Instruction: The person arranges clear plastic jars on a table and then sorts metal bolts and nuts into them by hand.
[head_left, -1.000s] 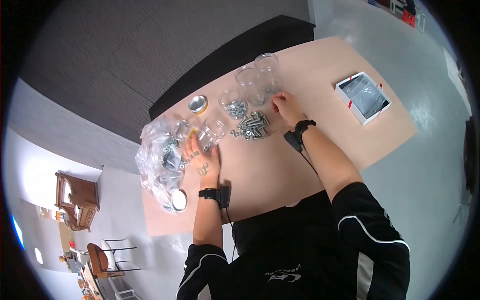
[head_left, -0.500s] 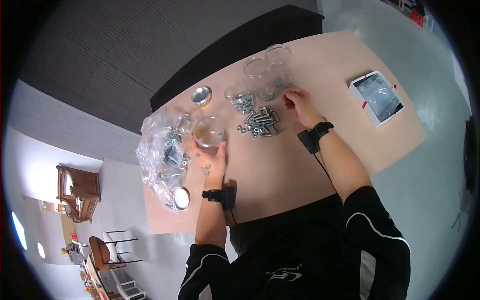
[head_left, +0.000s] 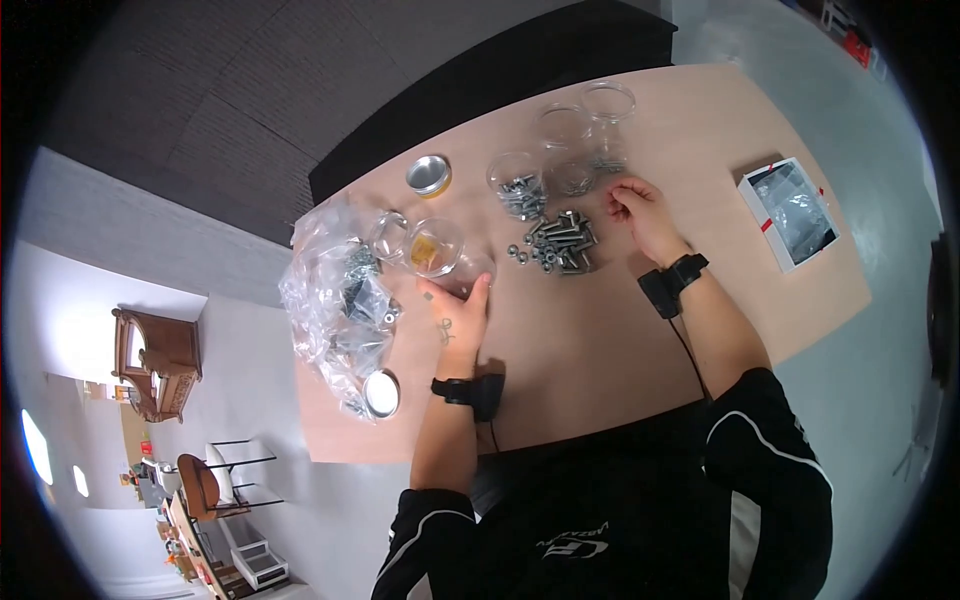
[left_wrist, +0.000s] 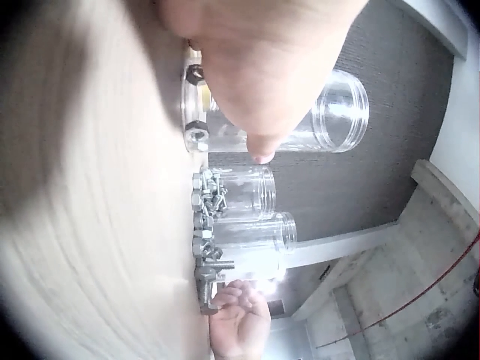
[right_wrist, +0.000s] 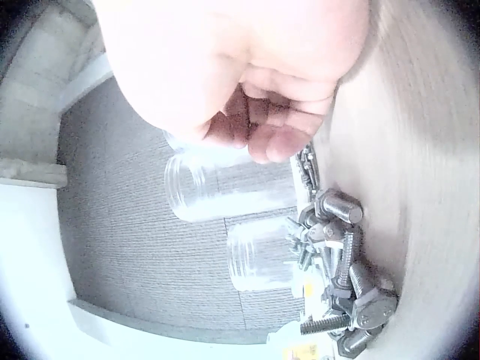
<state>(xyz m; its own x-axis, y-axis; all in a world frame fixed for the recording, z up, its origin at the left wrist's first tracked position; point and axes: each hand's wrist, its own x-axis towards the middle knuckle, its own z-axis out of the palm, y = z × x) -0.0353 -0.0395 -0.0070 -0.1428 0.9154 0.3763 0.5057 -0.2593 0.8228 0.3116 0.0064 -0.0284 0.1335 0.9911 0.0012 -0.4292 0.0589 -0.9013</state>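
My left hand [head_left: 458, 318] grips the lower part of a clear jar [head_left: 437, 247], thumb on the near side. In the left wrist view this jar [left_wrist: 341, 112] stands upright, with a few nuts [left_wrist: 196, 133] at its base. A loose pile of bolts and nuts [head_left: 560, 242] lies between the hands. Right of the pile, my right hand [head_left: 640, 212] rests on the table, fingers loosely curled and nothing visible in them. The right wrist view shows those curled fingers [right_wrist: 281, 139] beside clear jars [right_wrist: 259, 255] and thick bolts [right_wrist: 352, 300].
Behind the pile stand a jar of bolts [head_left: 520, 190] and two taller jars with some hardware. A crumpled plastic bag [head_left: 330, 300], small jar [head_left: 390, 236], silver lid [head_left: 429, 175] and white lid [head_left: 381, 394] lie leftward. A white box [head_left: 790, 215] sits at far right.
My left hand, earlier with fingers stretched beside the jar, now has its fingers round it. The jar's mouth has shifted away from the thumb. The right hand stays beside the pile.
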